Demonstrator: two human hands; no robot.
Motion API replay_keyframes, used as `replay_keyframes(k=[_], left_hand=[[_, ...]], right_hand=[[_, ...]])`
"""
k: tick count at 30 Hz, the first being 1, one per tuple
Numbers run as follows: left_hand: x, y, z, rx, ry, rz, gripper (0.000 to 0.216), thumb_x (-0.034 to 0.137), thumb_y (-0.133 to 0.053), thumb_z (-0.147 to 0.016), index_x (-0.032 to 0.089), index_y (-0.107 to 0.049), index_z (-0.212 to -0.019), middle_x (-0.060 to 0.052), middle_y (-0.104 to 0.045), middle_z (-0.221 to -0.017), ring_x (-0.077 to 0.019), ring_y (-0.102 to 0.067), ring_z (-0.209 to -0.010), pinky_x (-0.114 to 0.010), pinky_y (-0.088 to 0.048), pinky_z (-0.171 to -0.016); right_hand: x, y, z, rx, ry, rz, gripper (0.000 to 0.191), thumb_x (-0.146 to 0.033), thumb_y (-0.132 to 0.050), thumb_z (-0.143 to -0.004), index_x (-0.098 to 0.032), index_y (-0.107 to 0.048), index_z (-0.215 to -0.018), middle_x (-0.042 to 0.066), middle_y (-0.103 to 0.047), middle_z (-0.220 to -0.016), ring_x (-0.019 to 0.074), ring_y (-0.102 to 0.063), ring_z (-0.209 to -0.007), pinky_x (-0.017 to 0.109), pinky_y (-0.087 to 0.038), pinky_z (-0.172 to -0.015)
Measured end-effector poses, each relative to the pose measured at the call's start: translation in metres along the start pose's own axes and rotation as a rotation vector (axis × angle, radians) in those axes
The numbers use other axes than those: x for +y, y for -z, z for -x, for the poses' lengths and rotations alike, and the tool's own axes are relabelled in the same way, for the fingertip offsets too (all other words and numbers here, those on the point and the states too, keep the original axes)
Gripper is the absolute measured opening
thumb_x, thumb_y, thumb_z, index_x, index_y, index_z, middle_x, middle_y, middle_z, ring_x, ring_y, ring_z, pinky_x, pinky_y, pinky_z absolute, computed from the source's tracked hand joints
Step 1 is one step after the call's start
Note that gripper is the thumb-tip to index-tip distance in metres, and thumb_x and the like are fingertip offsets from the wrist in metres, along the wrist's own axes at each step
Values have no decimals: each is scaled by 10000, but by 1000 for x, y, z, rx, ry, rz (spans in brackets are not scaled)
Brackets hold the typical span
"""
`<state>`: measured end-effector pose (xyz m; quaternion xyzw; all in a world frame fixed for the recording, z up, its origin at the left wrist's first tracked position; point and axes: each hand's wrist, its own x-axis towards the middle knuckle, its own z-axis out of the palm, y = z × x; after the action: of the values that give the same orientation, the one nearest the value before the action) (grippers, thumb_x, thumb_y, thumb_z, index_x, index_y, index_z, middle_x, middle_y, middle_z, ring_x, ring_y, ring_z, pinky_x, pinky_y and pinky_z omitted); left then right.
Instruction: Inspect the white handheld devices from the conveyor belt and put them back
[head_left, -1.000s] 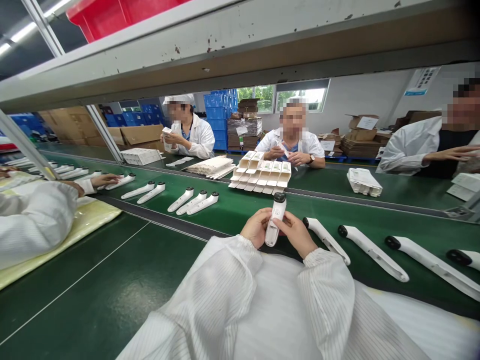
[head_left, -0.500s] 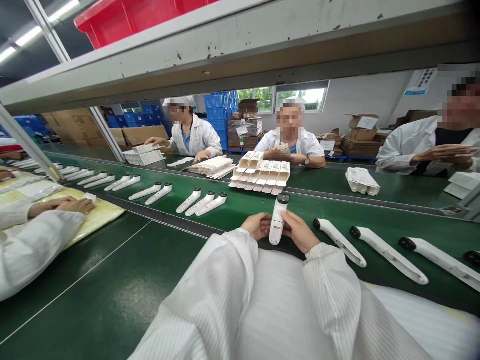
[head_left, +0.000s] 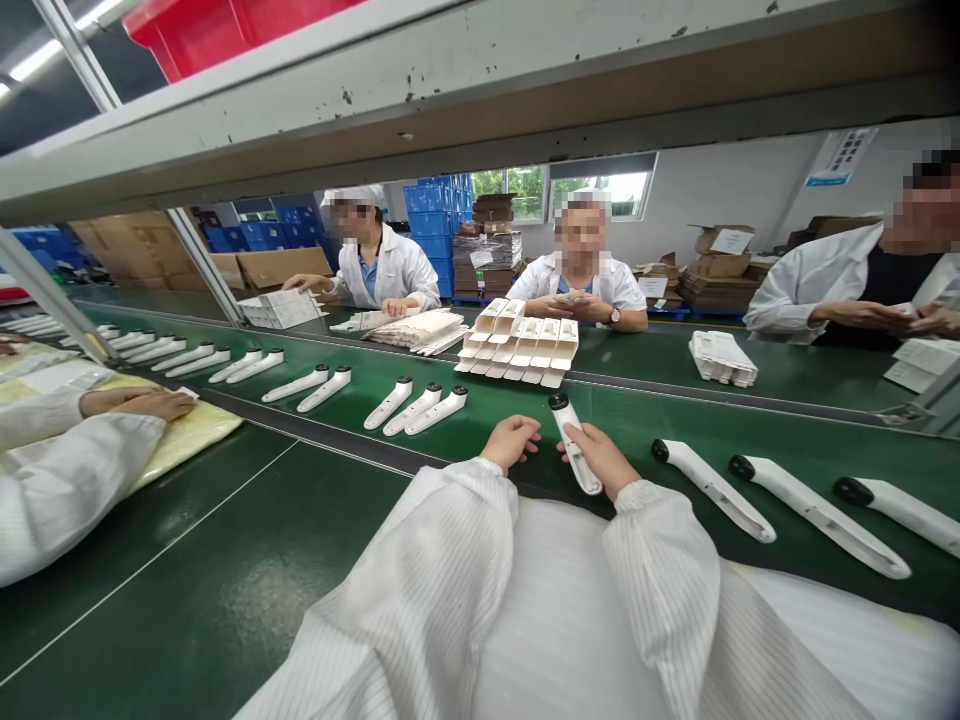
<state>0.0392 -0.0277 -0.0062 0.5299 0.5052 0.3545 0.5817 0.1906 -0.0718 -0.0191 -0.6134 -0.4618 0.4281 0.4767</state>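
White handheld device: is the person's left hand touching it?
Apart: the head view shows green belt between the left hand and the white handheld device.

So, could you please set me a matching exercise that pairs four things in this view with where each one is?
Things:
1. Right hand
2. Left hand
3. Red crate
4. Open white cartons

Places:
A. Above the grey shelf beam
B. Stacked in rows on the green belt
C. Resting on the white handheld device
D. Beside that device, not touching it

Right pairs: 1-C, 2-D, 3-A, 4-B.
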Motion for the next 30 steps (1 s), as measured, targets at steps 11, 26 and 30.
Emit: replay_keyframes(k=[11, 26, 30], left_hand=[[1, 18, -12, 190, -308, -343, 95, 147, -573, -756, 172, -611, -840, -79, -630, -865, -193, -594, -822, -296, -445, -759], [4, 50, -17, 130, 56, 208, 209, 187, -504, -781, 149, -588, -968, -104, -628, -935, -207, -589, -863, -285, -473, -663], [13, 25, -1, -154, 146, 673, 329, 252, -351, -847, 87, -609, -965, -112, -631, -814, -139, -545, -585, -229, -382, -423]], right_hand=[[6, 5, 2, 321, 475, 744, 351, -262, -480, -786, -199, -587, -1114, 139, -553, -1188, 296, -504, -1069, 423, -416, -844], [2, -6, -1, 4, 183, -122, 341, -488, -638, -668, -195, -688, -837, 52, -661, -819, 144, -583, -644, 278, -462, -575], [1, -3, -2, 22, 151, -223, 355, -487, -663, -650, -202, -689, -860, 49, -654, -836, 137, -575, -655, 266, -453, -568]])
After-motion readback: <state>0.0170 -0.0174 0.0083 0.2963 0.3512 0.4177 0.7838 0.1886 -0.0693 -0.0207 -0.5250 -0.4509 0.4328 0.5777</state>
